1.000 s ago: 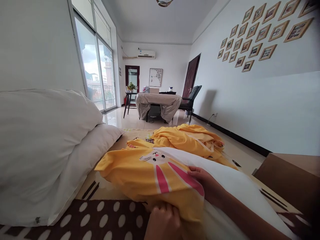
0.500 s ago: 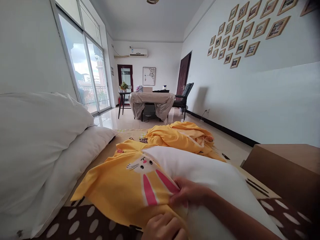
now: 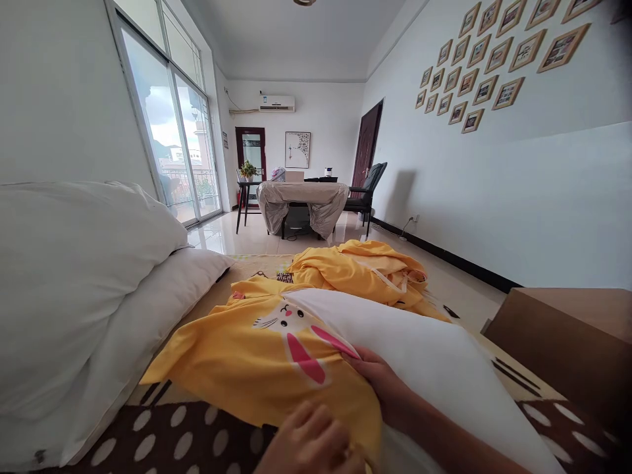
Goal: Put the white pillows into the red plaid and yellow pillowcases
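A yellow pillowcase (image 3: 232, 359) with a printed rabbit lies partly over the end of a white pillow (image 3: 434, 349). My right hand (image 3: 372, 375) is closed on the pillowcase beside the rabbit's pink ears, its fingertips partly hidden by a fold. At the bottom of the view, my left hand (image 3: 311, 441) is curled against the pillowcase's near edge, slightly blurred, with yellow cloth showing by the fingers. The white pillow stretches out to the right, under my right forearm.
Two white pillows (image 3: 74, 276) are stacked at the left. Crumpled yellow bedding (image 3: 345, 266) lies beyond the pillowcase on the patterned bed cover (image 3: 187, 438). A brown cardboard box (image 3: 557, 349) stands at the right. Farther back are a covered table (image 3: 303, 192) and a black chair (image 3: 368, 191).
My left hand has shifted slightly left, and my right hand has moved a little right. The cloth around the rabbit's ears has shifted right and folded. The view has turned slightly left.
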A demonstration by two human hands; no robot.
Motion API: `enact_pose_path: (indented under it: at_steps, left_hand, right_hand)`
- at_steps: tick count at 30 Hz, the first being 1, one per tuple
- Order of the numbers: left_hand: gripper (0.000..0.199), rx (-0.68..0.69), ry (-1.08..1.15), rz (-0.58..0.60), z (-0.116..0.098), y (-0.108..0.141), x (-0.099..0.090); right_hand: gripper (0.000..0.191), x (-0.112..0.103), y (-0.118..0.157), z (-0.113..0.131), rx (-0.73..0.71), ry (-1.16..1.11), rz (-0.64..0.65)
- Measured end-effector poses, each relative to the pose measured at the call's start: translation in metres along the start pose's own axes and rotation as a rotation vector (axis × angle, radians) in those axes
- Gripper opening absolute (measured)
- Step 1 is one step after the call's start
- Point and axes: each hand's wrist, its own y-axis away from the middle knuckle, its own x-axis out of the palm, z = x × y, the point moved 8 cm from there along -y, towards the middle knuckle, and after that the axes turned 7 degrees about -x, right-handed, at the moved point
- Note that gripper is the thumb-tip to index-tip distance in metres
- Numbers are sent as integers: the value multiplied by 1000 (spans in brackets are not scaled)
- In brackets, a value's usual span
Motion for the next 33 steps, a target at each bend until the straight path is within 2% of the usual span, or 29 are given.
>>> enact_pose_path:
  at_steps: [1, 3, 5, 7, 9, 12, 15, 19, 24, 26, 30, 31, 33]
  left_hand:
    - [24, -45, 33, 84, 13, -1, -5]
    - [22, -176, 35, 172, 45, 0, -18]
    - [26, -277, -29, 238, 76, 7, -22]
    - [22, -327, -55, 297, 100, 16, -16]
    - [12, -344, -28, 317, 115, 24, -6]
    - [18, -337, -9, 273, 122, 28, 2]
    - [20, -343, -5, 162, 120, 23, -6]
    - [18, -400, 35, -6, 116, 6, -21]
    - [18, -422, 77, -95, 114, -5, -10]
    - [18, -432, 73, -73, 116, -4, -1]
    - [22, -456, 14, 136, 125, 5, 10]
    - [25, -469, -21, 187, 129, 8, 9]
    - [33, -549, -122, 237, 146, 16, -3]
  right_hand:
    - [31, -2, 0, 0, 2, -9, -30]
    - [31, -3, 0, -1, 16, -24, -41]
    - [30, -1, 0, -1, 27, -37, -33]
    - [30, 2, 2, -1, 44, -49, 1]
    - [33, 10, 4, 1, 52, -51, 85]
    - [43, 22, 8, 4, 42, -16, 235]
    - [48, 26, 10, 2, 54, 40, 302]
    - [41, 25, 8, -8, 113, 111, 296]
    - [41, 20, 6, -8, 108, 31, 208]
    - [41, 13, 6, -2, 79, -9, 112]
    - [35, -13, 11, 9, 55, -79, -210]
    - [33, -16, 12, 11, 62, -91, -253]
    - [31, -15, 13, 12, 87, -110, -253]
